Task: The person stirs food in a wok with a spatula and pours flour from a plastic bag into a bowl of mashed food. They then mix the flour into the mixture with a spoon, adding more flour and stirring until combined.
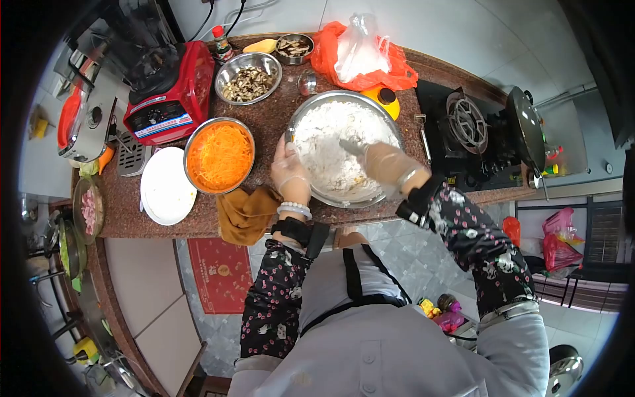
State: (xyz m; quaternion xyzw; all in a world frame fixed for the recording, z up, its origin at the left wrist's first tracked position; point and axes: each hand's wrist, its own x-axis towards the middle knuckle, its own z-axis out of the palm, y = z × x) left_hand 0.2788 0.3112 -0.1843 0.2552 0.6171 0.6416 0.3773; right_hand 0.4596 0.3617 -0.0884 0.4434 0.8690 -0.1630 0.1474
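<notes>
A large steel mixing bowl [378,200] stands on the counter in front of me, filled with white flour [331,129] that is lumpy in places. My left hand [290,173], in a clear plastic glove, grips the bowl's left rim. Over the right half of the bowl, my gloved right hand [391,167] is closed and smeared by motion. A flat grey utensil [352,147] sticks out of it into the flour; its exact kind is blurred. Left of the bowl are a steel bowl of shredded carrot [220,156] and a brown cloth [246,215] hanging over the counter edge.
Behind stand a bowl of chopped mushrooms [250,85], a small bowl of dark slices [294,47] and a red plastic bag [324,56]. A white plate [167,188] and a red blender [169,99] are at left. To the right is a gas stove [466,126] with a wok [527,129].
</notes>
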